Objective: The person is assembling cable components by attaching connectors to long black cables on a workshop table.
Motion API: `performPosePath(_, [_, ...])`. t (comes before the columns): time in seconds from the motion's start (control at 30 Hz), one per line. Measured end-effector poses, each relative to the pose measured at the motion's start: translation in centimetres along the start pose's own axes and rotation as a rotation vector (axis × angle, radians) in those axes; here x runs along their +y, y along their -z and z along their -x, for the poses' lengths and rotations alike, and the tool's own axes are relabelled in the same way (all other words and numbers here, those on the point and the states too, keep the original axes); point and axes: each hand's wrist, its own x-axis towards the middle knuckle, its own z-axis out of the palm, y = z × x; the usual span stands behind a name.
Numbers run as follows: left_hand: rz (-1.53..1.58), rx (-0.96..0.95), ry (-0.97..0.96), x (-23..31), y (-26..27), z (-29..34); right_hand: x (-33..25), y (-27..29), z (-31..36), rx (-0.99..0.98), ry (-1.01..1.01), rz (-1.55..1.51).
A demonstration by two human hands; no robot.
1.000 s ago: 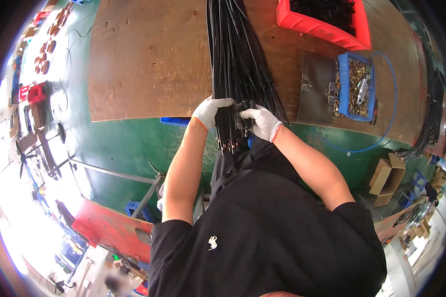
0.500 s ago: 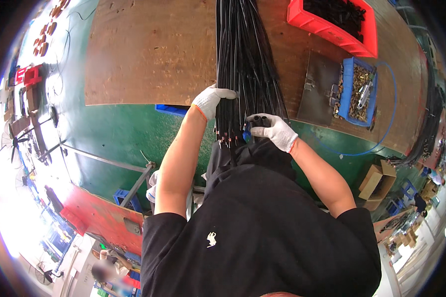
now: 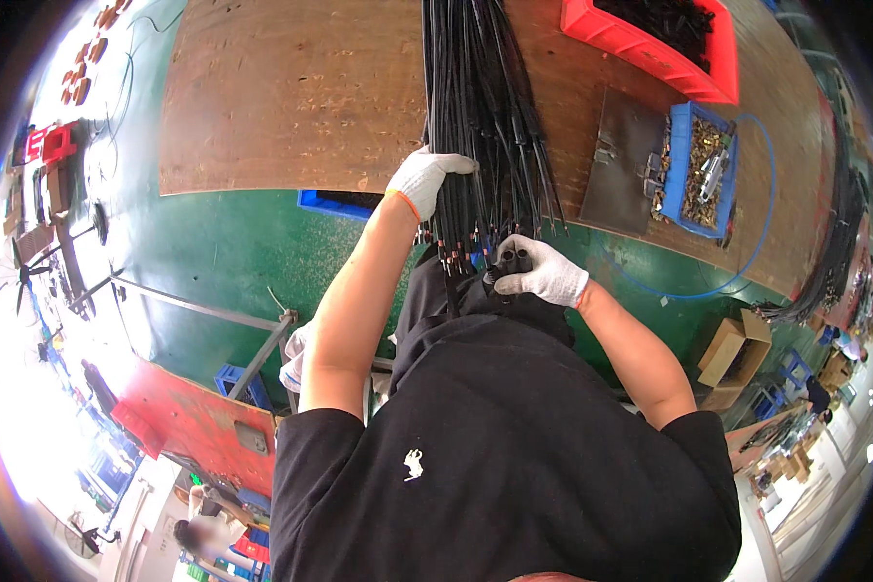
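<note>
A thick bundle of black cables (image 3: 475, 97) runs down the table toward me, and its copper-tipped ends hang over the front edge. My left hand (image 3: 427, 182), in a white glove with an orange cuff, is closed round the left side of the bundle, thumb across the top. Right of the loose cable ends, my right hand (image 3: 548, 274), gloved the same way, holds several short black tubes (image 3: 516, 259) with their round open ends showing. The fingers under the tubes are partly hidden. Both hands are close to my body, above my lap.
On the brown wooden table (image 3: 281, 97), a red crate (image 3: 640, 53) of black parts stands at the far right. Nearer is a blue bin (image 3: 682, 170) of small brass-coloured pieces, beside a dark metal plate (image 3: 619, 160). A blue hose (image 3: 772, 194) curves round the bin. Left sits a metal frame (image 3: 204, 306).
My right hand, with the black tubes, has come slightly nearer my body and away from the cable ends. My left hand has shifted a little farther up the bundle.
</note>
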Motion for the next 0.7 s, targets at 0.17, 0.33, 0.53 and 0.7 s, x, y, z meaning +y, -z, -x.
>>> performPosePath(0.17, [-0.001,-0.012,-0.041,-0.2,-0.1,0.0,-1.0,-0.9,0.0,0.039,-0.040,-0.197])
performPosePath(0.33, [-0.035,0.022,-0.017,0.1,-0.8,0.4,0.1,-1.7,-3.0,0.285,0.047,-0.128])
performPosePath(0.53, [-0.036,0.003,-0.008,1.2,2.4,1.2,-5.1,-2.7,-4.4,0.269,-0.060,0.209])
performPosePath(0.7, [-0.119,0.011,0.029,1.6,3.5,1.4,-6.0,-1.8,-7.8,0.400,0.038,0.270])
